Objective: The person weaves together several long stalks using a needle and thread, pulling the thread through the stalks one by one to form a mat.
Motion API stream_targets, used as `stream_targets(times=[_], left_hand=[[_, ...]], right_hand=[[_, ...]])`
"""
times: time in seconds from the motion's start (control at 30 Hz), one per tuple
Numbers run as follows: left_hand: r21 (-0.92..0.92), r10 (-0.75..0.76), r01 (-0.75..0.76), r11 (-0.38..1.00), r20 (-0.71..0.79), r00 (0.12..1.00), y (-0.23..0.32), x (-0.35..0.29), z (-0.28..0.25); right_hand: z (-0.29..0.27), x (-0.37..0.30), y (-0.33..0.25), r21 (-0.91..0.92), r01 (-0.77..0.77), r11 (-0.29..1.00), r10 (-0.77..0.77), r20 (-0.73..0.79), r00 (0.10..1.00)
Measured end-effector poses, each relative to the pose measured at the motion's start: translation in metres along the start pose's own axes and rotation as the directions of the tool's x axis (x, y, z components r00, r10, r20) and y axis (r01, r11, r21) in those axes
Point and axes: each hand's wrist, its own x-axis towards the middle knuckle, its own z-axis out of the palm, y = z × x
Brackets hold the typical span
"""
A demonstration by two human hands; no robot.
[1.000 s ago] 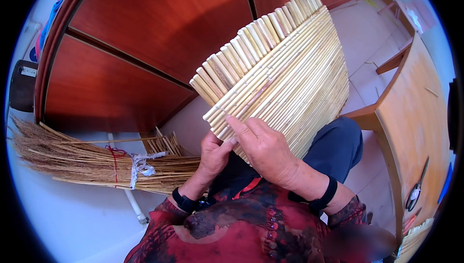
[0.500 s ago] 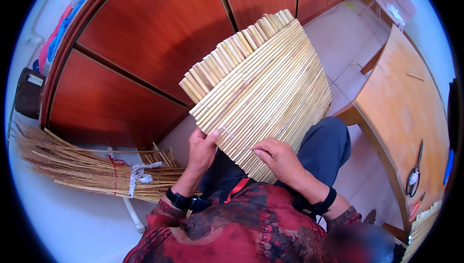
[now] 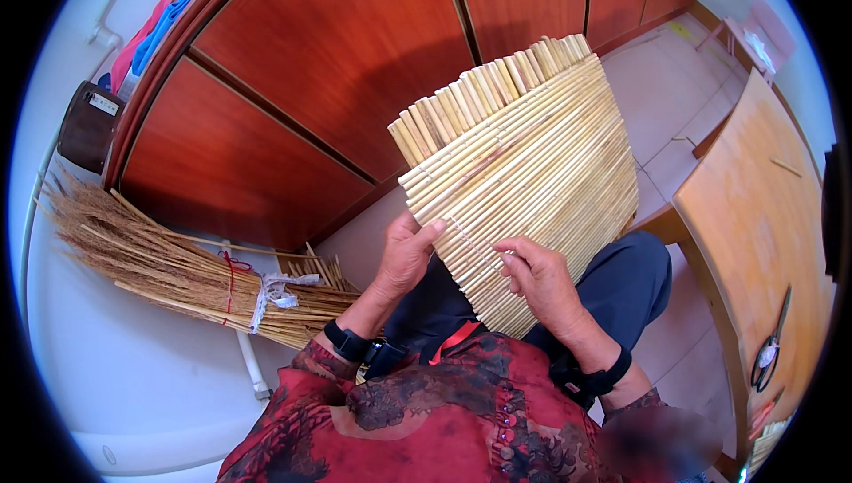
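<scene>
Since the earlier frames: the reed mat (image 3: 524,172) has shifted from a steep tilt to a flatter presentation, its stacked stalk ends now facing up and left. The right hand (image 3: 540,277), earlier spread over the mat's middle, has dropped to the near edge. The left hand (image 3: 406,257) has stayed at the near left corner.

Left hand: fingers curled round the mat's left edge, thumb on the front face, gripping it. Right hand: fingertips pinched on a thin binding thread at the mat's near part, other fingers bent against the stalks.

Mat position: held up over the lap, in front of the chest, centre of view, above the dark blue trousers (image 3: 626,283). It is two crossed layers of pale straight stalks.

Surroundings: a bundle of loose straw (image 3: 177,270), tied with red and white cord, lies on a white surface (image 3: 133,376) to the left. Red-brown wooden cabinet doors (image 3: 311,66) fill the far side. A wooden table (image 3: 763,226) stands to the right, with scissors (image 3: 770,345) near its right edge. The floor is pale tile (image 3: 666,102).
</scene>
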Motion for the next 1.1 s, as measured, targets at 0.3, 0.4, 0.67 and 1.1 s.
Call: stream_targets(times=[0.3, 0.4, 0.67, 1.1], left_hand=[[0.006, 0.002, -0.002, 1.000, 0.007, 1.000, -0.004, 0.000, -0.001], [-0.002, 0.016, -0.016, 1.000, 0.008, 1.000, -0.006, 0.000, -0.001], [0.048, 0.019, -0.019, 0.999, 0.010, 1.000, -0.011, 0.001, -0.005], [0.039, 0.056, -0.056, 0.998, 0.004, 0.998, -0.018, 0.000, -0.009]], right_hand=[[-0.001, 0.011, -0.001, 0.043, -0.042, 0.998, 0.043, -0.021, 0.999], [-0.002, 0.014, -0.008, 0.023, -0.011, 1.000, 0.011, -0.006, 1.000], [0.005, 0.031, -0.015, -0.031, 0.060, 0.998, -0.061, -0.045, 0.997], [0.011, 0.042, -0.013, -0.104, -0.005, 0.995, 0.009, 0.040, 0.999]])
